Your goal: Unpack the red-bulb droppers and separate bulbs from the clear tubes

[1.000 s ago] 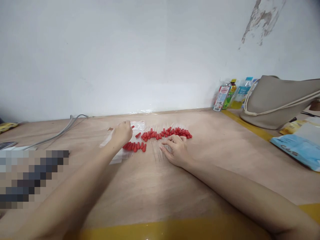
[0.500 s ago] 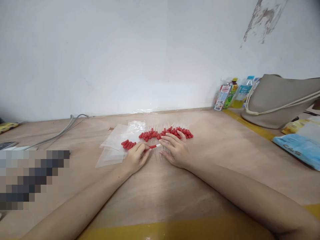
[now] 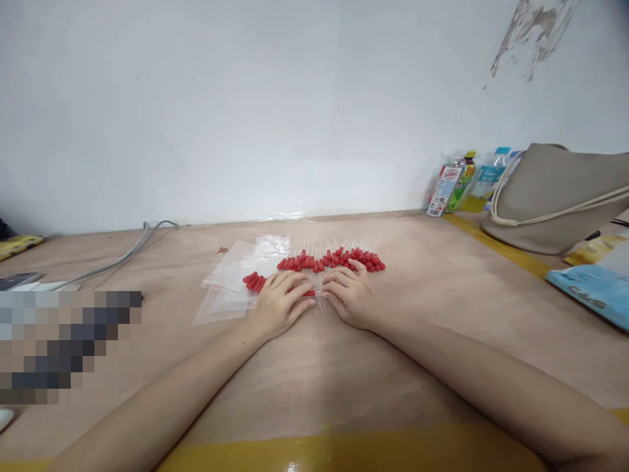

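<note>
My left hand (image 3: pixel 280 307) is closed round the red rubber bulb (image 3: pixel 308 294) of a dropper, whose end shows past the fingertips. Opposite it, my right hand (image 3: pixel 352 298) is closed on the dropper's thin clear tube, close to the bulb. More loose clear tubes lie under and between the hands. Just beyond them, a row of droppers with red bulbs (image 3: pixel 322 262) lies with the tubes toward the wall. Several loose red bulbs (image 3: pixel 253 282) rest beside my left hand, on clear plastic zip bags (image 3: pixel 223 305) and partly hidden by the hand.
At the back right stand a carton (image 3: pixel 443 190), drink bottles (image 3: pixel 484 187) and a grey-beige bag (image 3: pixel 555 196). A blue tissue pack (image 3: pixel 592 292) lies at the right. Grey cables (image 3: pixel 125 255) and a phone (image 3: pixel 19 280) are at the left. Yellow tape (image 3: pixel 304 452) runs along the front edge.
My left hand has moved right toward my right hand, and its fingers now cover more of the red bulb. The gap between the hands is smaller. The view has shifted slightly.
</note>
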### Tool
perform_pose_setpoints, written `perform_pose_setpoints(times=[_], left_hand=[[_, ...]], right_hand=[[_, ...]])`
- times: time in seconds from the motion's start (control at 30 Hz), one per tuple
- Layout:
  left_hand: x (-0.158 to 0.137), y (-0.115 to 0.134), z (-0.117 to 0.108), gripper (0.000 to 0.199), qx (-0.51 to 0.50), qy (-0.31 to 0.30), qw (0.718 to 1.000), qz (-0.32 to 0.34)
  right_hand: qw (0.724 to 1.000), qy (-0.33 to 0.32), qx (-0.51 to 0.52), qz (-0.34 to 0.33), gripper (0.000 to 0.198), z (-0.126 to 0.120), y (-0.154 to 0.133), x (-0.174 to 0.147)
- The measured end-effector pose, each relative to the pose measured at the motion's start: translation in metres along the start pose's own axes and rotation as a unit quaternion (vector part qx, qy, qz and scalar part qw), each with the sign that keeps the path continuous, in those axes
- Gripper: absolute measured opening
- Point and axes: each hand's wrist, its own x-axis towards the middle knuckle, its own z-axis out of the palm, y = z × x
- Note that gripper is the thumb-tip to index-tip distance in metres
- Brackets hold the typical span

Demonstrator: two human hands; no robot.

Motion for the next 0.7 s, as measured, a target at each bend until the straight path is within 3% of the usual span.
perform_pose_setpoints(times=[0.13,0.5,0.7], left_hand=[[0.0018,0.0008,0.0016,0.015,-0.015,0.005,1.000,0.022],[0.0024,0.0068,0.0025,0.018,-0.015,0.016,0.999,0.039],[0.0037,0.0083,0.0017,0.017,-0.018,-0.015,0.999,0.048]], right_hand=[[1.000,-0.011,0.019,-0.017,0.021,-0.0023,-0.0018,0.0008],[0.997,0.000,0.050,-0.060,0.021,0.0055,0.0034,-0.0018],[0.993,0.012,0.078,-0.082,0.018,0.0058,0.0006,-0.0002]])
